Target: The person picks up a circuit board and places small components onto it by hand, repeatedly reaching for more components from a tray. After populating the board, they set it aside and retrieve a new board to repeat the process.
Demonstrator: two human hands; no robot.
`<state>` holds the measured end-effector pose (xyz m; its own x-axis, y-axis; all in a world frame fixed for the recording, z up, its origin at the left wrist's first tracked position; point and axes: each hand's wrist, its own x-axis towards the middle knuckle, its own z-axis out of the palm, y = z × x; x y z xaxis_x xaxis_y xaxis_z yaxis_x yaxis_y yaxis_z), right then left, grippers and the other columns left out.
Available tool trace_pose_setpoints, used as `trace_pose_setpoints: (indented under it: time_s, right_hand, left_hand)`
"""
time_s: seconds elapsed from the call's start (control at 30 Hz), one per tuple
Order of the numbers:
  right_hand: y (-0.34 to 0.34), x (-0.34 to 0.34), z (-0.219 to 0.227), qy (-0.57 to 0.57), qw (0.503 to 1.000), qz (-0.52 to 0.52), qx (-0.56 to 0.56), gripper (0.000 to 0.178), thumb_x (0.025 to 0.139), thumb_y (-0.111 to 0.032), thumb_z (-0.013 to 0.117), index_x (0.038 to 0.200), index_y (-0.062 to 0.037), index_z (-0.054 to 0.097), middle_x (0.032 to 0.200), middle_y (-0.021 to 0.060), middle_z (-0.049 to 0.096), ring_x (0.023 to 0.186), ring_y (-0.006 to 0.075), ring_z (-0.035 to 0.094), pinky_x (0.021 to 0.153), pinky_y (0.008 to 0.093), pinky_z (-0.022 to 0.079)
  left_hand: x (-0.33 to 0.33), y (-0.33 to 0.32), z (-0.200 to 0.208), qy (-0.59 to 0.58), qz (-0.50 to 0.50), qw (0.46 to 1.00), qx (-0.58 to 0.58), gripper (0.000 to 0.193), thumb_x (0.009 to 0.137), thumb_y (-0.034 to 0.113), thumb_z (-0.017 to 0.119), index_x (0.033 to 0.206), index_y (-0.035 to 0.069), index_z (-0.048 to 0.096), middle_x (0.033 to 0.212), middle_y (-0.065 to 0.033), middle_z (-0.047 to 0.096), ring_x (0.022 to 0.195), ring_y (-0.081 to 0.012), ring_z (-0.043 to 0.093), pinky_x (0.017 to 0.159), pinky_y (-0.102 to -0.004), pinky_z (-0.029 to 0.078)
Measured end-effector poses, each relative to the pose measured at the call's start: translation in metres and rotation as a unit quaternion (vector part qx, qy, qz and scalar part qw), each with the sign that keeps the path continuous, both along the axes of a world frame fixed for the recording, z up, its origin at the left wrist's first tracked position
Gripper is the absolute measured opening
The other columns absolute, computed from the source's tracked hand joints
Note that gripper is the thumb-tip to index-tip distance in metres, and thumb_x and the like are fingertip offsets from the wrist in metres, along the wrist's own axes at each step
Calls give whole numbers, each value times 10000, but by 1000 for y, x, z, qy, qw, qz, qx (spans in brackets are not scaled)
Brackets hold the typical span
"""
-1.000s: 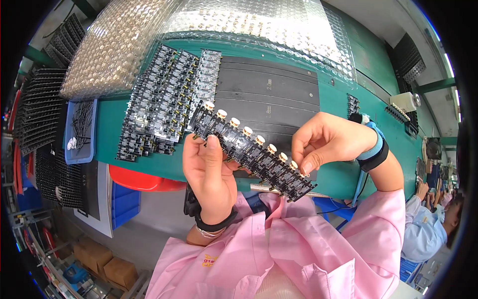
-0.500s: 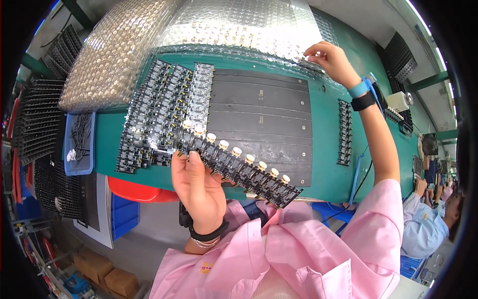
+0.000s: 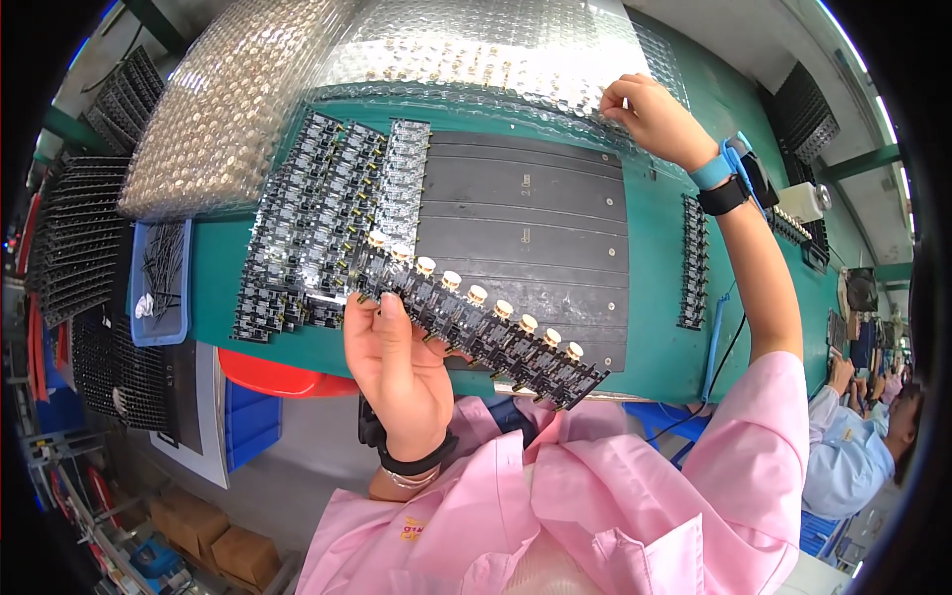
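My left hand (image 3: 405,372) is closed on one end of a long black circuit board strip (image 3: 486,327), thumb on top. The strip slants down to the right over a flat black plate, with a row of white-and-gold round parts standing along its upper edge. Far right, my right hand (image 3: 645,114) is closed in a pinch at the edge of a clear blister tray (image 3: 446,69) with small gold round parts in it. Whatever its fingertips hold is too small to make out. More board strips (image 3: 307,228) lie side by side to the left of the black plate (image 3: 521,188).
A stack of blister trays (image 3: 233,109) stands far left, above a blue bin (image 3: 185,297) of thin dark pieces. One board strip (image 3: 691,263) lies apart at right, near a blue pen-like tool (image 3: 714,342) with a cable. A red stool (image 3: 273,375) sits below the table edge.
My right hand's fingers have curled closer together at the tray, and the hand has risen slightly. My left hand and its strip have barely shifted.
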<state>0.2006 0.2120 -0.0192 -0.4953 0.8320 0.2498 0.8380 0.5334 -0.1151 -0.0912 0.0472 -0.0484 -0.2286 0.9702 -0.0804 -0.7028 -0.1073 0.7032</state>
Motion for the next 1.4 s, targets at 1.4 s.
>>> trace_pose_setpoints:
  time_s: [1.4]
  right_hand:
    - [-177,-131,-17,83,971,176,-136,424,684,-78,559,1094,-6,476,1223,180,394,1123,365,361,929,428,306]
  left_hand:
    - [-52,-8,-14,-20,113,992,60,192,891,186,430,1029,54,455,954,-58,556,725,-119,546,517,-241,436]
